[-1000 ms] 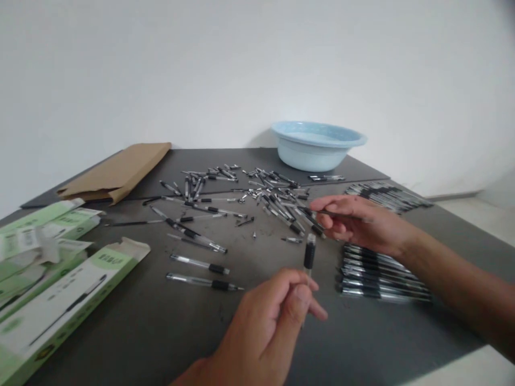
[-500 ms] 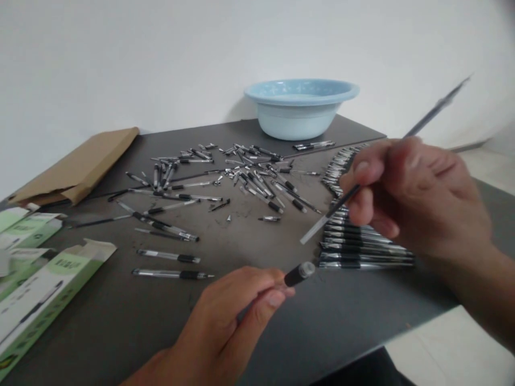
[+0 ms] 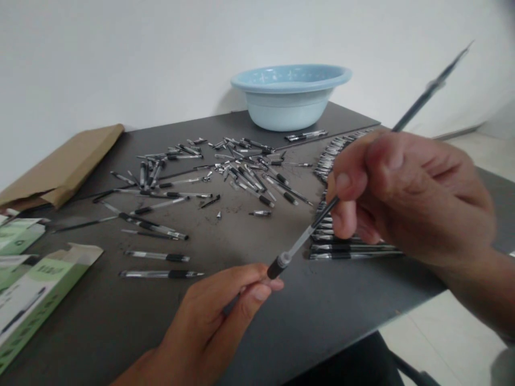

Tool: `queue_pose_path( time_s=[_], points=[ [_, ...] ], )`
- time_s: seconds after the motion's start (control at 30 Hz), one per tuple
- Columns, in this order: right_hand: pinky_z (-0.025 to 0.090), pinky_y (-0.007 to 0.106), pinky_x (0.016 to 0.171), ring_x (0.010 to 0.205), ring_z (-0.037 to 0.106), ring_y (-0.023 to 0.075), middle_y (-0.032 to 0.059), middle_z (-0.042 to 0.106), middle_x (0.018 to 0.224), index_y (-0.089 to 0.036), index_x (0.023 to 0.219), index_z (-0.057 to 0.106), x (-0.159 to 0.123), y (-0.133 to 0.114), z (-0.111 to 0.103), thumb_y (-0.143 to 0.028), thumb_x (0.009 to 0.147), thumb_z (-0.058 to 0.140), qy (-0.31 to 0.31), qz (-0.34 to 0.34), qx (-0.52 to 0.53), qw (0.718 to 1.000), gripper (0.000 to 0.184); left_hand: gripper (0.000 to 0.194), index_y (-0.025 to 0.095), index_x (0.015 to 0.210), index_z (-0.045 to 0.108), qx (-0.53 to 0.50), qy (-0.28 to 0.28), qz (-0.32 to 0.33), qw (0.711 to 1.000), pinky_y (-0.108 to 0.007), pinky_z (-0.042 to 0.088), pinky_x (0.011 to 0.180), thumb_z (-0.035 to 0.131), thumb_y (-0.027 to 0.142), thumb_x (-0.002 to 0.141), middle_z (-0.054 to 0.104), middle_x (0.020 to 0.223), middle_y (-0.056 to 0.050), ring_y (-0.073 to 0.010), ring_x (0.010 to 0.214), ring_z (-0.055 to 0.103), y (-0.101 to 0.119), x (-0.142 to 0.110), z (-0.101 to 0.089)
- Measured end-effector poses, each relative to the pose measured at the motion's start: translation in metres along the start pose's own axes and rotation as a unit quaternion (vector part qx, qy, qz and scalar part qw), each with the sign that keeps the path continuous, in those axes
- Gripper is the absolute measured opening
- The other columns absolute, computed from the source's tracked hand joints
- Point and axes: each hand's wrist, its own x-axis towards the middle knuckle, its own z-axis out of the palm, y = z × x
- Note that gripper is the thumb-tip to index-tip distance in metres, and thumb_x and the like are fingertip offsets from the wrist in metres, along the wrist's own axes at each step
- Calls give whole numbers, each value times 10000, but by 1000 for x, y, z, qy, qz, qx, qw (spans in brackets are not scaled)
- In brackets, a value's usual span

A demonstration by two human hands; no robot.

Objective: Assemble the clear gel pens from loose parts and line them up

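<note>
My left hand (image 3: 225, 311) is closed around a pen barrel (image 3: 276, 268), whose black grip and open end point up and to the right. Most of that barrel is hidden in the palm. Between the thumb and fingers of my right hand (image 3: 410, 193) is a long, dark ink refill (image 3: 418, 102), held at a slant with its thin tip up at the right. Its clear lower end meets the mouth of the barrel; how far in it goes I cannot tell. Under my right hand lies a row of pens (image 3: 328, 249) side by side, partly covered.
Loose pens, barrels and small tips (image 3: 249, 177) are scattered over the dark table (image 3: 225, 343). A light blue basin (image 3: 289, 102) stands at the back. To the left lie a brown paper envelope (image 3: 68, 161) and green-white pen boxes (image 3: 52, 284).
My right hand has moved slightly left, bringing the refill's lower end to the barrel's opening, where before there was a gap. The whole view has shifted a little.
</note>
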Motion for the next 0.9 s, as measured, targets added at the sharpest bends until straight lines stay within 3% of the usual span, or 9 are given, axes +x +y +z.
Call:
queue_pose_path(
  time_s=[0.33,0.67,0.9],
  points=[
    [457,177,364,484,597,96,-37,754,718,-290,889,806,-1,1,0,-363,1004,695,4,-23,-21,1000,175,254,355,1145,757,14,-5,6,1000,-71,567,857,580,210,1035,834,1094,132,-66,995,797,3,1,-1],
    [462,186,382,522,631,97,-35,762,728,-267,841,791,-2,-3,3,-373,1035,648,26,-15,-81,996,264,244,348,1097,773,9,-5,0,1000,-40,548,851,587,204,1032,838,1068,143,-42,953,800,4,3,-2],
    [466,129,457,527,601,38,-49,780,768,-228,802,793,-5,4,3,-273,1030,659,-52,24,-131,990,268,228,347,1110,758,1,-10,-7,1000,-61,555,860,584,217,1043,839,1062,138,-58,970,801,2,0,-2]
  ],
)
